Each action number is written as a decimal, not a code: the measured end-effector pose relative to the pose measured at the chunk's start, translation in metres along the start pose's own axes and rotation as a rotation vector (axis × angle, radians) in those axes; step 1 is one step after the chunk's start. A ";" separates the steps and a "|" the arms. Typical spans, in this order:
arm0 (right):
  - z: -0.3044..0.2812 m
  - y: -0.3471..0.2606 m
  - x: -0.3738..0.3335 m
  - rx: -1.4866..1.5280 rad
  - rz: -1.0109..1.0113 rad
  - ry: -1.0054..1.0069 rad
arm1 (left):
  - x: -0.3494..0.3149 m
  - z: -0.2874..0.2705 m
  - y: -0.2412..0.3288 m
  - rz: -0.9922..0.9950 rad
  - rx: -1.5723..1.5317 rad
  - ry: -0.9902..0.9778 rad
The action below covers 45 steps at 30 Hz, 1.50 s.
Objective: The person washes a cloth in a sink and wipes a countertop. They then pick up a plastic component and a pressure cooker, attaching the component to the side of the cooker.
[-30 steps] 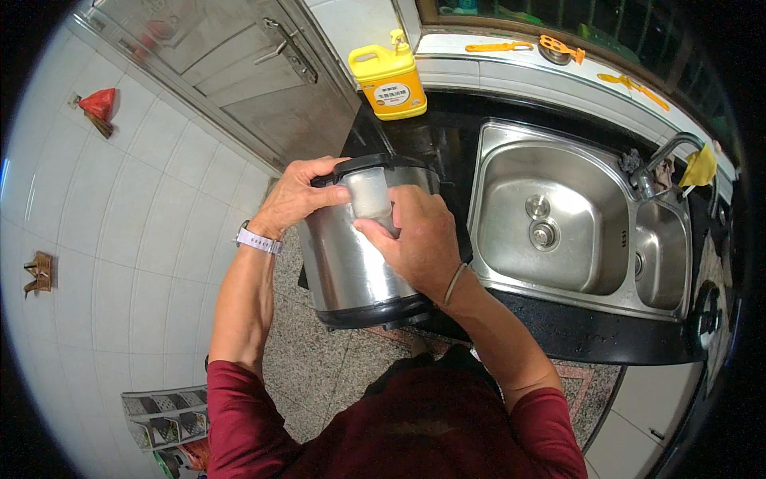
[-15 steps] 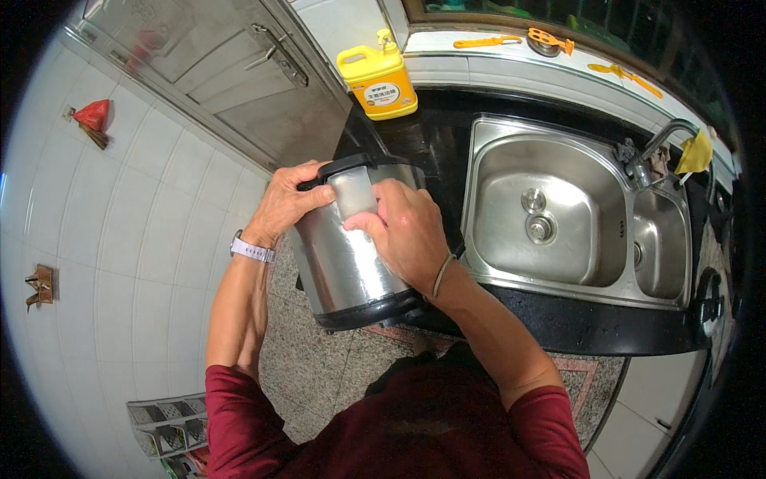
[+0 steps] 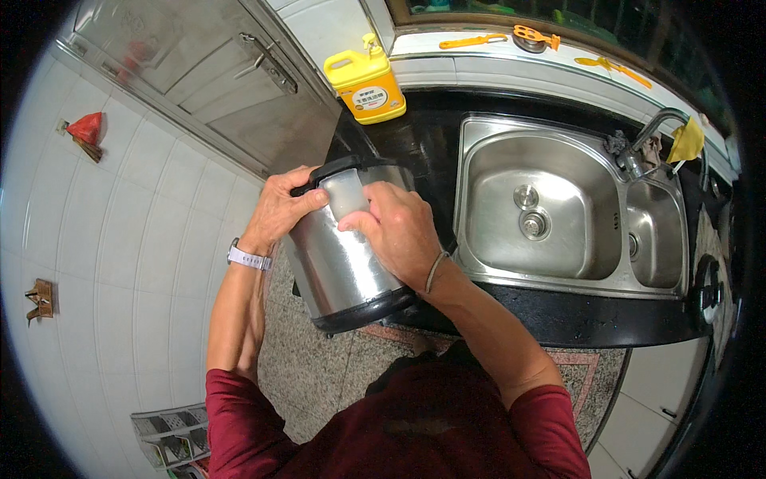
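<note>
A silver cylindrical cooker (image 3: 331,267) with a black rim and black base is tilted in front of me, beside the counter edge. A small translucent white plastic box (image 3: 345,194) sits against its side, just under the black rim. My left hand (image 3: 289,201) is closed on the black part at the cooker's upper left, its thumb touching the box's left edge. Pinched between the thumb and bent fingers of my right hand (image 3: 400,227) is the box's right side. Whether the box is attached to the cooker, I cannot tell. The cooker's far side is hidden.
Right of the cooker is a double steel sink (image 3: 542,207) with a faucet (image 3: 650,144) and a yellow cloth (image 3: 686,141). A yellow detergent jug (image 3: 365,84) stands on the black counter (image 3: 423,128). Orange utensils (image 3: 472,41) lie on the windowsill. A metal door (image 3: 199,88) is at the far left.
The whole view has shifted slightly, so the sink and jug appear a little further left. Both hands keep nearly the same hold on the cooker and the plastic box.
</note>
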State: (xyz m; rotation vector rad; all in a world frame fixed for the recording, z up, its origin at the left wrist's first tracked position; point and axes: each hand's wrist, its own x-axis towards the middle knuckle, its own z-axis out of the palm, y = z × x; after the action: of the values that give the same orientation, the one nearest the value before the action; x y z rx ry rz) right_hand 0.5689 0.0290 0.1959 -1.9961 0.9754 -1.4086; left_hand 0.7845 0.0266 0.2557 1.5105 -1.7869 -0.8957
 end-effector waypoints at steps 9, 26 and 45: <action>-0.006 0.009 0.004 0.004 0.050 -0.061 | 0.007 0.008 0.005 -0.059 -0.026 0.008; -0.033 0.026 0.002 -0.015 0.123 -0.123 | 0.013 0.007 -0.007 -0.019 0.005 -0.049; -0.030 0.023 0.001 0.140 0.032 -0.147 | 0.003 0.014 0.010 -0.116 0.044 0.097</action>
State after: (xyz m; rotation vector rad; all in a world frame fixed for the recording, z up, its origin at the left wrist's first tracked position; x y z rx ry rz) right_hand 0.5349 0.0141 0.1887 -1.9415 0.8186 -1.2577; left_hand 0.7673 0.0267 0.2557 1.6717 -1.6734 -0.8284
